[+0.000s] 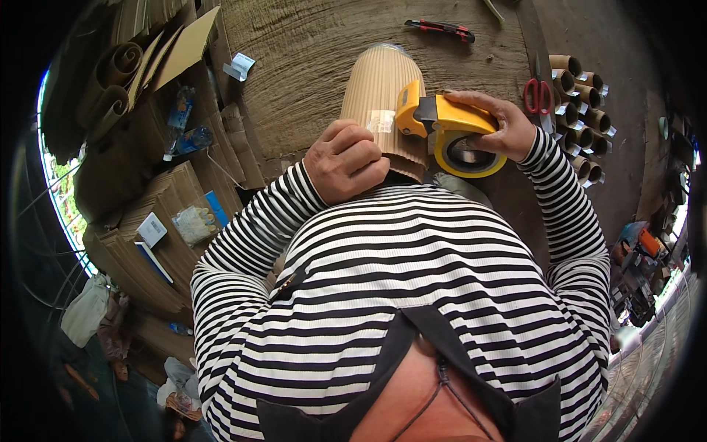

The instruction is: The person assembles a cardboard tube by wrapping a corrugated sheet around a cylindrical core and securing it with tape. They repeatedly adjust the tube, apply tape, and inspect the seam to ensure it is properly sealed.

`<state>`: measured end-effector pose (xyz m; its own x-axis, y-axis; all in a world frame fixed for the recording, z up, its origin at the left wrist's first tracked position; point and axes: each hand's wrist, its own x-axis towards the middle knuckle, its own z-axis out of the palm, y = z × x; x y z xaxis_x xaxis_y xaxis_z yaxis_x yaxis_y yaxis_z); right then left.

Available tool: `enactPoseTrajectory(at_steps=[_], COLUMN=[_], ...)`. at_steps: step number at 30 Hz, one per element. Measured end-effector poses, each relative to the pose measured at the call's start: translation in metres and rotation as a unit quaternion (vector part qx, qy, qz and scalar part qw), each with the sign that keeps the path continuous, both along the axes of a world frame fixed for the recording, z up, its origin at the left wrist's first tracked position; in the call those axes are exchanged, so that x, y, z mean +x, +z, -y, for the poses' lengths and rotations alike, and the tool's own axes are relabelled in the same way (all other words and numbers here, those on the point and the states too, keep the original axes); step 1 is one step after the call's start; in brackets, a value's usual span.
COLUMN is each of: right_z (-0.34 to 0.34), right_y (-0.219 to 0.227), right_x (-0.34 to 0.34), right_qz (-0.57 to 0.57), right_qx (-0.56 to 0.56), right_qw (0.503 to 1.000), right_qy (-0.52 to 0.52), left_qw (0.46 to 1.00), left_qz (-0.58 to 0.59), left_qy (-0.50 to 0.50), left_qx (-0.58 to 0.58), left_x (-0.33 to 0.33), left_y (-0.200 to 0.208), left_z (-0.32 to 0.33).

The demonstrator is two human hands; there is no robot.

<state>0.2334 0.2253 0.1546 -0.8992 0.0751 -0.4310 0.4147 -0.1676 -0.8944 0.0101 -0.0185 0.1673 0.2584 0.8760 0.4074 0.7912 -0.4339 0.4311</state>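
Observation:
A ribbed, tan corrugated cardboard roll (383, 77) lies lengthwise on the wooden table in front of me, its near end close to my body. My left hand (346, 162) is closed on the near left edge of the roll, fingers curled over it. Just beyond my knuckles, a short strip of clear tape (381, 121) sits on the ribbed surface. My right hand (504, 125) grips a yellow tape dispenser (460, 114) loaded with a tape roll. The dispenser's front end is against or very close to the roll's right side; whether it touches is unclear.
A red-and-black utility knife (440, 29) lies on the far side of the wooden table (294, 66). Red-handled scissors (539, 96) lie near its right edge, beside several brown cardboard tubes (585, 118). Cardboard stacks (125, 258) and plastic bottles (193, 140) stand on the left.

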Motion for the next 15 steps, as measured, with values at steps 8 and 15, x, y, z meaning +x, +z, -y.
enactPoseTrajectory(at_steps=[8,15], right_z=[0.009,0.012], right_y=[0.001,-0.004], right_x=[-0.005,-0.007], right_qz=[0.016,0.030], right_qx=[0.017,-0.012], right_qw=[1.000,0.999], right_qy=[-0.018,-0.023], left_qw=[0.998,0.996], left_qz=[-0.025,-0.056], left_qy=[-0.015,-0.015], left_qx=[-0.048,-0.069], left_x=[0.000,-0.005], left_y=[0.010,0.007], left_z=[-0.017,-0.015])
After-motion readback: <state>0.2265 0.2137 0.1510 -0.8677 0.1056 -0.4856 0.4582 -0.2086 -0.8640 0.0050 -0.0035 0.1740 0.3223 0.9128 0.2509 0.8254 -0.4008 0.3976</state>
